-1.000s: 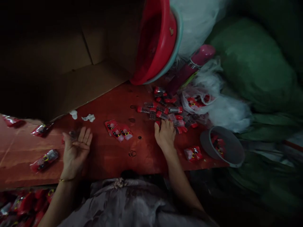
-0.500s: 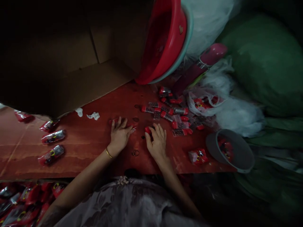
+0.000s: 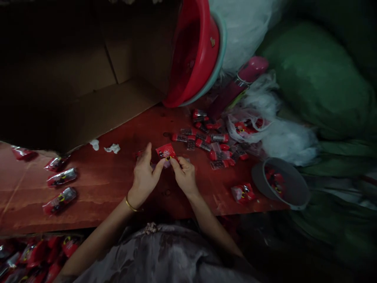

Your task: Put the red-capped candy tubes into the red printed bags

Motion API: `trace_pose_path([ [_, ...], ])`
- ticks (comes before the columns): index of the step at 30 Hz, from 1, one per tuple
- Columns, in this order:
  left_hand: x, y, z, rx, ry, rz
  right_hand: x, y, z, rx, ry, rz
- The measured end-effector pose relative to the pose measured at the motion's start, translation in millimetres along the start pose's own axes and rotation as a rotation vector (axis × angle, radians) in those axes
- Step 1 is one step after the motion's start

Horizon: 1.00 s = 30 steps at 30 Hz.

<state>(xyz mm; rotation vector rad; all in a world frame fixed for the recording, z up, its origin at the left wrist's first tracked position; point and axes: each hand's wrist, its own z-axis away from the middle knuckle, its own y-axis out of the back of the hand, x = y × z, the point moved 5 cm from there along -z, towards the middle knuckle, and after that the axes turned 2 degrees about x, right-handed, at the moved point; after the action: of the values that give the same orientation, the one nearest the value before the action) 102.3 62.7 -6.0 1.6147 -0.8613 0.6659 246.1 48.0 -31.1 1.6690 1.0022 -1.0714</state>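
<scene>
A small red printed packet (image 3: 165, 151) with a clear lower part is raised above the table, its bottom edge at my fingers. My right hand (image 3: 186, 175) pinches its lower right corner between thumb and fingers. My left hand (image 3: 144, 175), with a gold bangle on the wrist, has its fingers stretched upward and apart from the thumb; the thumb tip meets the packet's lower left. Behind the left fingers, another red piece (image 3: 138, 154) is partly hidden. Several clear tubes with red ends (image 3: 204, 145) lie scattered beyond my right hand.
Filled red packets (image 3: 62, 177) lie at left, with more heaped below the table edge (image 3: 35, 253). A large cardboard box (image 3: 118, 98) and tilted red basin (image 3: 203, 51) stand behind. At right are a pink flask (image 3: 250, 72), plastic bag (image 3: 250, 127), grey bucket (image 3: 300, 192) and single packet (image 3: 243, 193).
Both hands were apart and low over the table; now they have come together at the red packet, which the right hand holds up. The whole view has shifted slightly.
</scene>
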Motion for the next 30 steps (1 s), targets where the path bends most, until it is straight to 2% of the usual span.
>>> trace_pose_path([
  [5, -3.6, -19.1, 6.3, -0.182, 0.449, 0.719, -6.1, 4.1, 8.1, 0.092, 0.121, 0.088],
  [7, -6.7, -24.6, 11.4, -0.169, 0.637, 0.875, -7.6, 0.8, 12.1, 0.096, 0.138, 0.118],
  [9, -11.8, -24.0, 14.9, -0.124, 0.743, 0.925, -9.0, -4.3, 16.8, 0.044, 0.149, 0.14],
  [12, -22.3, -10.7, 13.3, -0.015, 0.723, 0.872, -6.2, -3.8, 24.4, -0.031, 0.178, 0.223],
  [15, -33.2, 1.4, 10.8, 0.063, 0.746, 0.84, 9.4, 15.8, 25.8, 0.014, 0.174, 0.475],
  [18, -35.9, 0.8, 9.6, 0.042, 0.801, 0.847, 31.2, 38.9, 16.9, 0.019, 0.135, 0.741],
  [20, -33.6, -4.7, 9.3, -0.003, 0.825, 0.869, 41.2, 46.6, 8.6, -0.052, 0.142, 0.83],
  [25, -32.0, -11.0, 9.3, -0.047, 0.862, 0.922, 46.6, 43.6, -1.3, -0.229, 0.259, 0.89],
  [28, -34.9, -8.0, 9.0, -0.03, 0.865, 0.939, 46.5, 40.2, 3.5, -0.242, 0.328, 0.869],
  [30, -35.4, -7.7, 9.4, -0.035, 0.873, 0.952, 43.2, 41.8, 10.5, -0.196, 0.348, 0.77],
])
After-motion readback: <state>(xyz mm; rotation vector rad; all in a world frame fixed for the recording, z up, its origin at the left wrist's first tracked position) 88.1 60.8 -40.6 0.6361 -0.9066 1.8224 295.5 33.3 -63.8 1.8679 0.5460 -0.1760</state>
